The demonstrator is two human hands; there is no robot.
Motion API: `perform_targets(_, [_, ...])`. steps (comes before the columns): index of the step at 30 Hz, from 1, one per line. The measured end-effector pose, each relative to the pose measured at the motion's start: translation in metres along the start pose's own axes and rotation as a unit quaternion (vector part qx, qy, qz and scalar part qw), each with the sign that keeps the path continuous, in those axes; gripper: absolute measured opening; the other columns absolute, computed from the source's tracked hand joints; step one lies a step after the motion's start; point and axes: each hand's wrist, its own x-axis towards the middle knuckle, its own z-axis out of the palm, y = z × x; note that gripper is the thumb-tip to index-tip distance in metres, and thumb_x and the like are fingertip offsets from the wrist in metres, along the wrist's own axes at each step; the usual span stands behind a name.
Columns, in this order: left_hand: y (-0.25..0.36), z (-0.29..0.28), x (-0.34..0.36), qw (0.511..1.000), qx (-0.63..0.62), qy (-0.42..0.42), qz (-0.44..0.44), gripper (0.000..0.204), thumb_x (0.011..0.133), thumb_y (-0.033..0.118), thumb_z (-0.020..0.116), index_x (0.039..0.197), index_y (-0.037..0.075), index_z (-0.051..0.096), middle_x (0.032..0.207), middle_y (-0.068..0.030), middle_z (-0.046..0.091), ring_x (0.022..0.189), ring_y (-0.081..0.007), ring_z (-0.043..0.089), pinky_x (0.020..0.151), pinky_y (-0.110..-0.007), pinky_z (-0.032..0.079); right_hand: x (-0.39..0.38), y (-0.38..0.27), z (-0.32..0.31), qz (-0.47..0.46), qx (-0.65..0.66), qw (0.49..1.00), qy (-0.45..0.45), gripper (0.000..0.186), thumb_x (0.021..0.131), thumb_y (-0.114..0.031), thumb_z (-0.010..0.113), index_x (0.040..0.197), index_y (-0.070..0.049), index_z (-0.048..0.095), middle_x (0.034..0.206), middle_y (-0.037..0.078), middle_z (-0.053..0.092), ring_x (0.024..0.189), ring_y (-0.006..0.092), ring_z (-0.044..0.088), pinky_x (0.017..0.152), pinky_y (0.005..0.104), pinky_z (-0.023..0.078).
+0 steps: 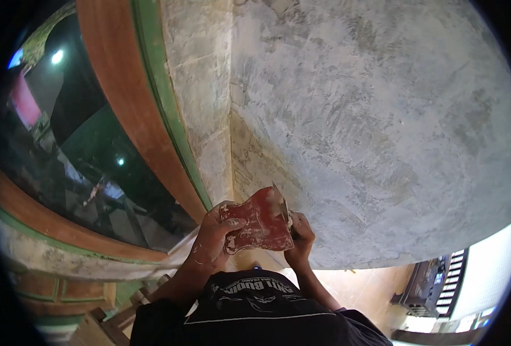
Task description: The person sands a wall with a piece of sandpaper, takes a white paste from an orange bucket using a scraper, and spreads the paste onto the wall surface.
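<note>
My left hand (220, 228) grips a red flat board (250, 228) with waisted sides and whitish smears, held just above my dark shirt. At the board's right edge my right hand (299, 236) is closed on a scraper with a thin metal blade (277, 196); its handle is mostly hidden by the fingers and board. The blade is beside or against the board's edge, with a pale blob near it. Behind both hands rises a mottled grey plastered wall (371, 127), meeting a rough pale strip at an inside corner (230, 144).
A dark glass window (82, 150) with a brown wooden frame (123, 104) and green trim is at left. Wooden panels (65, 291) and timber pieces (108, 328) are at lower left. A tiled floor (362, 288) and dark slatted wooden furniture (420, 285) lie below at right.
</note>
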Motion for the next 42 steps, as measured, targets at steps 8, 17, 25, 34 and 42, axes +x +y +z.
perform_targets(8, [-0.023,0.021,-0.001,0.994,-0.017,0.047,0.096,0.025,0.079,-0.005,0.058,0.101,0.0,0.048,0.09,-0.0093,0.06,0.077,-0.0143,0.063,0.068,-0.028,0.055,-0.024,0.028,-0.014,0.075,0.092,0.993,-0.026,0.023,0.08,-0.006,0.062,0.101,0.005,0.062,0.082,0.009,0.062,0.072,0.0177,0.058,0.065,0.0257,0.045])
perform_targets(17, [-0.036,-0.013,0.008,0.989,0.036,0.056,0.134,0.03,0.077,-0.006,0.06,0.104,0.001,0.048,0.094,-0.0099,0.061,0.081,-0.0181,0.064,0.072,-0.032,0.055,-0.012,-0.017,-0.04,0.362,0.323,0.854,-0.189,0.027,0.091,-0.025,0.054,0.094,0.002,0.059,0.068,0.003,0.055,0.053,0.0092,0.047,0.047,0.0218,0.034])
perform_targets(25, [-0.027,-0.027,0.017,0.985,-0.125,0.048,0.108,0.02,0.084,0.002,0.055,0.104,0.003,0.05,0.095,-0.0118,0.062,0.081,-0.0227,0.066,0.072,-0.038,0.057,-0.015,0.006,-0.041,0.406,0.355,0.825,-0.169,0.05,0.083,-0.03,0.063,0.112,0.008,0.048,0.067,0.009,0.05,0.047,0.018,0.048,0.042,0.0287,0.036])
perform_targets(34, [0.056,0.005,0.026,0.97,-0.142,-0.021,0.197,0.026,0.084,0.01,0.053,0.108,0.002,0.051,0.088,-0.0078,0.06,0.073,-0.0172,0.062,0.061,-0.03,0.055,-0.004,0.0,-0.04,0.398,0.348,0.827,-0.19,0.05,0.083,-0.028,0.061,0.115,0.009,0.051,0.073,0.01,0.054,0.053,0.018,0.051,0.048,0.0281,0.039])
perform_targets(42, [0.229,0.101,0.064,0.861,0.127,-0.071,0.488,0.024,0.088,0.015,0.055,0.105,-0.003,0.054,0.096,-0.013,0.064,0.082,-0.022,0.067,0.072,-0.033,0.058,0.002,-0.029,-0.02,0.32,0.393,0.835,-0.215,0.048,0.084,-0.029,0.058,0.116,0.005,0.051,0.065,0.006,0.049,0.045,0.013,0.042,0.041,0.0248,0.036])
